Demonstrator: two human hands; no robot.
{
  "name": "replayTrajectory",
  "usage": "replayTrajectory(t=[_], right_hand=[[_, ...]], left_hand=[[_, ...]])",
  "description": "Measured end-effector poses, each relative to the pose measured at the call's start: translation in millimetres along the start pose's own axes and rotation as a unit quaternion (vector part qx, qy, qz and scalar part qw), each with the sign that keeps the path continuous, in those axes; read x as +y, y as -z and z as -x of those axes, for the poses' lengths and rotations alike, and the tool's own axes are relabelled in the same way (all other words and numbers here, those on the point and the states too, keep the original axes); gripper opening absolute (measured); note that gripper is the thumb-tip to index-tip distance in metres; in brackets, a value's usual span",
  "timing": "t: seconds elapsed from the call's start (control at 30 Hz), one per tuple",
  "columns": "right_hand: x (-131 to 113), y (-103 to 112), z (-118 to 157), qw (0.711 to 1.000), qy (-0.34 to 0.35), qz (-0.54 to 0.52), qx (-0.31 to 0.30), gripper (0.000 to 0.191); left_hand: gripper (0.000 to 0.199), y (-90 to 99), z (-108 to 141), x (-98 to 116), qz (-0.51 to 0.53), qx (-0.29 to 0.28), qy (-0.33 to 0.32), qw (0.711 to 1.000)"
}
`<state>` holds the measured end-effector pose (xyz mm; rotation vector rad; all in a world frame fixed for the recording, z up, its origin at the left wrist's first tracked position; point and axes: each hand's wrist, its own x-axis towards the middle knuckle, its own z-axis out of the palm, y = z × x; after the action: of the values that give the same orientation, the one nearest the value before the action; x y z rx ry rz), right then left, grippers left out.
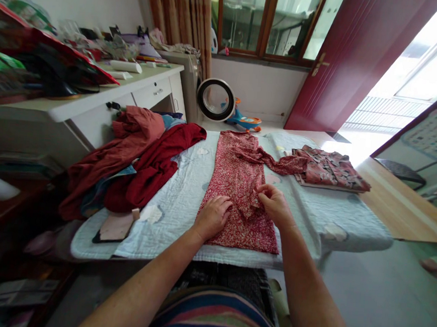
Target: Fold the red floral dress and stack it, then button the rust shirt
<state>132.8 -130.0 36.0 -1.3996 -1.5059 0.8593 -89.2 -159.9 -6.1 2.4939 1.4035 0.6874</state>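
Note:
A red garment with a small pale floral pattern point(235, 185) lies lengthwise on the light blue cloth-covered board, one sleeve stretched to the right. My left hand point(213, 216) rests flat on its left side, fingers spread a little. At the garment's right side, my right hand point(275, 204) pinches a bit of the fabric between thumb and fingers. The sleeve's end reaches a folded stack of patterned clothes point(329, 169) on the right.
Crumpled red clothes point(145, 173) pile up at the left, beside a phone-like item in a pink case point(116, 226). A cluttered white desk point(126, 88) stands behind them. A wooden table point(407, 208) adjoins the right. Beyond the board are an open washer door point(216, 100) and a toy.

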Motion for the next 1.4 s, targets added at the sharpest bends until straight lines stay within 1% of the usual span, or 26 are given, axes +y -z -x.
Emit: replayTrajectory(t=[0.1, 0.13, 0.2, 0.3, 0.37, 0.43, 0.5, 0.57, 0.63, 0.67, 0.7, 0.77, 0.8, 0.83, 0.9, 0.97, 1.03, 1.13, 1.2, 1.3, 1.4], right_hand=[[-13, -24, 2, 0.993, 0.077, 0.077, 0.047, 0.008], [-17, -34, 4, 0.985, 0.114, 0.116, 0.05, 0.01], [-23, -53, 8, 0.968, 0.173, 0.178, 0.024, 0.015], [-25, -76, 14, 0.951, 0.199, 0.236, -0.016, 0.019], [-24, -85, 16, 0.952, 0.202, 0.23, -0.026, 0.021], [-23, -88, 15, 0.96, 0.201, 0.194, -0.026, 0.021], [-23, -88, 11, 0.97, 0.197, 0.141, -0.018, 0.023], [-24, -85, 3, 0.981, 0.178, 0.082, 0.004, 0.023], [-25, -79, -11, 0.99, 0.135, 0.019, 0.034, 0.022], [-26, -74, -19, 0.994, 0.102, -0.016, 0.046, 0.02], [-28, -70, -29, 0.995, 0.068, -0.051, 0.042, 0.019], [-32, -59, -49, 0.989, -0.003, -0.136, 0.051, 0.019], [-35, -53, -58, 0.981, -0.034, -0.182, 0.061, 0.02], [-39, -48, -67, 0.97, -0.065, -0.225, 0.058, 0.021], [-47, -40, -83, 0.949, -0.099, -0.294, 0.059, 0.022], [-54, -34, -94, 0.934, -0.105, -0.335, 0.063, 0.022], [-60, -30, -102, 0.927, -0.106, -0.353, 0.073, 0.021], [-63, -27, -108, 0.922, -0.113, -0.359, 0.087, 0.019], [-62, -25, -109, 0.923, -0.112, -0.357, 0.085, 0.018], [-59, -22, -98, 0.93, -0.096, -0.347, 0.078, 0.018], [-51, -19, -65, 0.937, -0.075, -0.336, 0.067, 0.027]], left_hand=[[0.026, 0.3, 0, 0, 0.011, 0.007, -0.003, 1.0], [0.027, 0.4, 0, 0, 0.015, 0.008, -0.004, 1.0], [0.03, 0.1, 0, 0, 0.023, 0.012, -0.004, 1.0], [0.035, -1.8, 0, 0, 0.037, 0.016, 0.0, 0.999], [0.037, -3.2, 0, -1, 0.048, 0.022, 0.006, 0.999], [0.038, -4.0, -1, -1, 0.058, 0.028, 0.009, 0.998], [0.039, -3.9, -1, -2, 0.06, 0.029, 0.005, 0.998], [0.037, -3.0, -1, -2, 0.05, 0.021, -0.004, 0.999], [0.034, -2.2, -1, -3, 0.034, 0.013, -0.013, 0.999], [0.033, -2.0, -1, -3, 0.027, 0.011, -0.015, 0.999], [0.032, -1.9, 0, -3, 0.022, 0.013, -0.015, 1.0], [0.032, -2.2, 1, -4, 0.016, 0.015, -0.009, 1.0], [0.031, -2.5, 1, -4, 0.013, 0.014, -0.006, 1.0], [0.031, -2.9, 1, -4, 0.01, 0.011, -0.004, 1.0], [0.03, -3.9, 1, -4, 0.002, 0.005, -0.002, 1.0], [0.03, -4.9, 1, -5, -0.005, 0.003, -0.001, 1.0], [0.031, -6.0, 1, -5, -0.009, 0.004, 0.0, 1.0], [0.031, -7.0, 2, -6, -0.009, 0.003, 0.003, 1.0], [0.031, -6.7, 2, -6, -0.005, 0.001, 0.005, 1.0], [0.031, -4.8, 2, -4, 0.003, 0.001, 0.009, 1.0], [0.031, -1.9, 2, -2, 0.015, 0.005, 0.013, 1.0]])
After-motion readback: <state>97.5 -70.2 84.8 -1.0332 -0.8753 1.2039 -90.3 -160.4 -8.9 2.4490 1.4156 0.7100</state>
